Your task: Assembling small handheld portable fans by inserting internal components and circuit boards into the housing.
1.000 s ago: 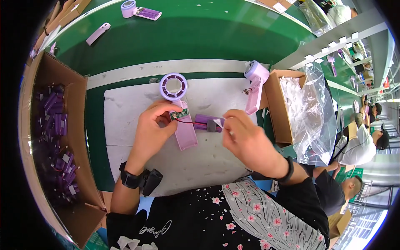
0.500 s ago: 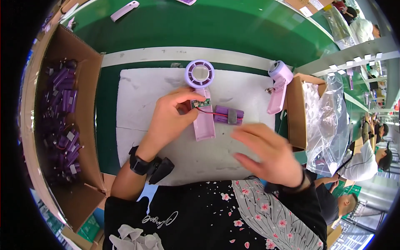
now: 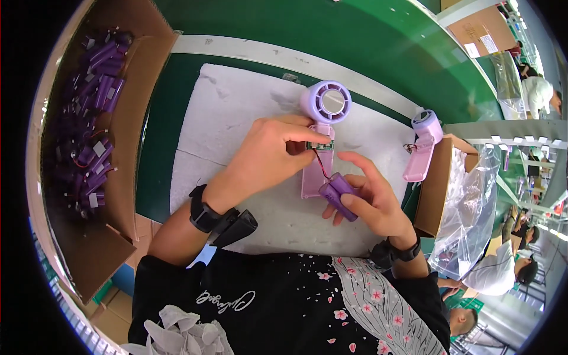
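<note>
An open pink-and-purple handheld fan casing (image 3: 311, 180) lies on the white mat, its round purple fan head (image 3: 329, 102) at the far end. My left hand (image 3: 269, 151) pinches the small green circuit board (image 3: 322, 145) near the head, finger on one side and thumb on the other. Red and black wires (image 3: 321, 163) run from the board to a pack of purple battery cells (image 3: 340, 196). My right hand (image 3: 376, 201) grips this pack, tilted, over the casing's near right edge. Part of the casing is hidden behind the pack and my fingers.
To the left stands a deep cardboard box (image 3: 139, 118) holding many purple battery packs (image 3: 97, 157). Another fan casing (image 3: 420, 157) lies at the right, beside a smaller box (image 3: 435, 198) with clear plastic wrapping (image 3: 473, 219). A pale rail (image 3: 254, 53) crosses beyond the white mat (image 3: 225, 112).
My right hand has moved in and taken up the battery pack from the mat, bringing it over the casing. My left hand keeps its place at the circuit board. The view has shifted and turned.
</note>
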The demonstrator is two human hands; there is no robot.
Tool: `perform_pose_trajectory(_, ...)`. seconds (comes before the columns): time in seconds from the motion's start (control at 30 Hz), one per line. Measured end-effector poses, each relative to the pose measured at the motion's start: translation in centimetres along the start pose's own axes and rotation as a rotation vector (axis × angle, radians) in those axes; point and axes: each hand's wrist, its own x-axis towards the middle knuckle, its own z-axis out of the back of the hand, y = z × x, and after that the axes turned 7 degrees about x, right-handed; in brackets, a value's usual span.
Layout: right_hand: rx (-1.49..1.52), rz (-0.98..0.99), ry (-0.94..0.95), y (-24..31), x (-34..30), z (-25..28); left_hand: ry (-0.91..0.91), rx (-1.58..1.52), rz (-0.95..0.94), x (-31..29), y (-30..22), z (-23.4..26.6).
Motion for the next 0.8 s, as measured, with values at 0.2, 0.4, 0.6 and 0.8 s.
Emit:
perform_pose_trajectory(0.2, 0.406, 0.026, 0.203, -0.9, -0.4, -0.3, -0.036, 0.090, -0.122, 0.0, -0.1, -0.1)
perform_pose_trajectory(0.4, 0.022, 0.143, 0.143, -1.6, -0.4, 1.2, -0.059, 0.159, -0.176, 0.1, -0.2, -0.2)
perform_pose_trajectory(0.6, -0.622, 0.463, -0.022, -0.4, 0.1, 0.8, -0.046, 0.237, -0.215, 0.0, -0.3, -0.4)
perform_pose_trajectory(0.8, -0.676, 0.459, -0.120, -0.9, 0.8, 0.1, -0.038, 0.246, -0.237, -0.1, -0.5, -0.2)
